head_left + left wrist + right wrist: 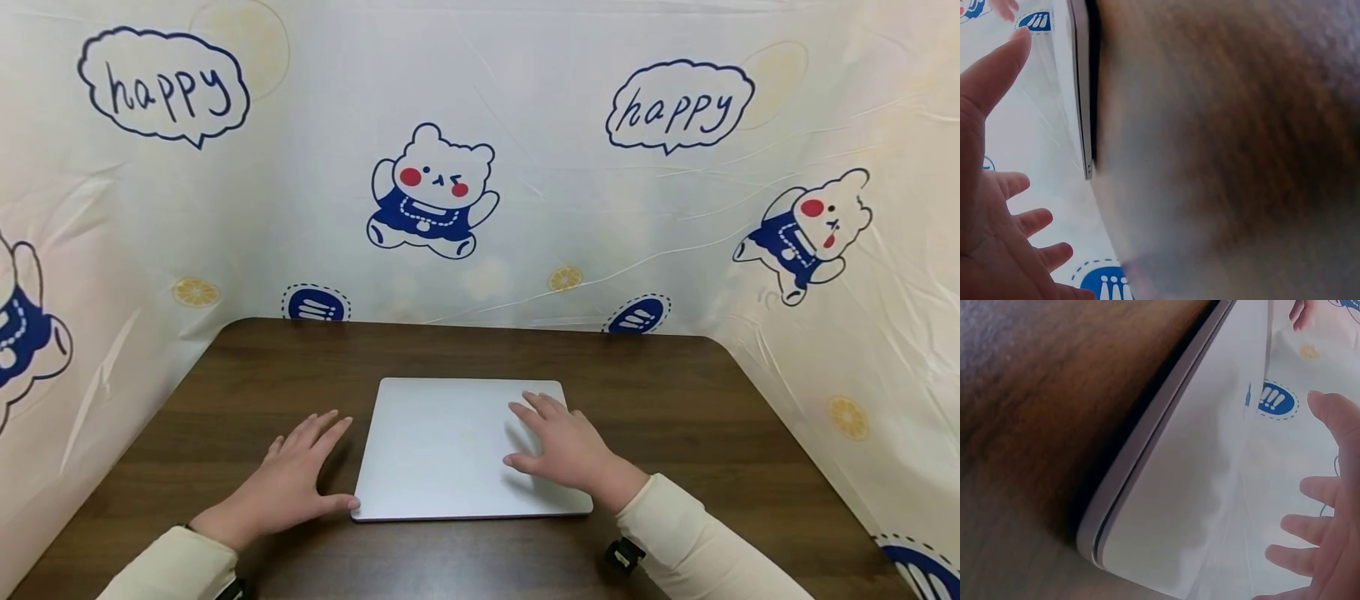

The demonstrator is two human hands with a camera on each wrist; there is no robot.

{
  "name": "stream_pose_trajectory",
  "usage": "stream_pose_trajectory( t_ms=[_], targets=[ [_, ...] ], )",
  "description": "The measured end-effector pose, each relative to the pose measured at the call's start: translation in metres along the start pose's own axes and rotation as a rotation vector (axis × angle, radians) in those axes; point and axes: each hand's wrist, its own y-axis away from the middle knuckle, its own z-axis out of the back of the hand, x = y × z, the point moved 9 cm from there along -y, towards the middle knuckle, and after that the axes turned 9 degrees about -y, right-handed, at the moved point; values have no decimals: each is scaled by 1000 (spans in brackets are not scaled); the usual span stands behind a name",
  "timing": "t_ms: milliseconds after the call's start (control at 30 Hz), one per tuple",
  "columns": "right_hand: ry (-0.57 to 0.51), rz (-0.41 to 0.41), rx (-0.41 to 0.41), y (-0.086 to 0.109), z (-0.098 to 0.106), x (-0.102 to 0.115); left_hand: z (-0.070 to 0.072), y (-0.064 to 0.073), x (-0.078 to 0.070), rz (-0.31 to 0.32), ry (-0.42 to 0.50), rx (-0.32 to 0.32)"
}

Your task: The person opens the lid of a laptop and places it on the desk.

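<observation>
A silver laptop [435,454] lies closed and flat on the wooden table. Beside its left edge is my left hand [292,479], fingers spread and nothing held. The left thumb is close to the laptop's front left corner; whether it touches cannot be told. Over the right part of the lid, my right hand [566,450] hovers with spread fingers and casts a shadow there. In the right wrist view a gap separates these fingers from the lid [1160,506]. The left wrist view shows the laptop's thin side edge [1084,94] with small ports.
The brown table [712,433] has rounded far corners. A pale printed curtain [540,217] with bears, lemon slices and lettering surrounds its back and sides. A black band [625,554] is at the right wrist, by the cream sleeve [697,533].
</observation>
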Motion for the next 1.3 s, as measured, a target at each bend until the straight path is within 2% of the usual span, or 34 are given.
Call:
stream_pose_trajectory(
  t_ms=[267, 667, 967, 1300],
  targets=[
    [-2, 13, 23, 2, -6, 5, -8, 0, -1, -14, 3, 2],
    [8, 66, 34, 5, -17, 14, -19, 2, -2, 12, 18, 84],
    [13, 77, 89, 7, -24, 22, -24, 2, -5, -1, 19, 115],
    [32, 92, 68, 9, -27, 27, -27, 2, -5, -2, 25, 123]
  ],
)
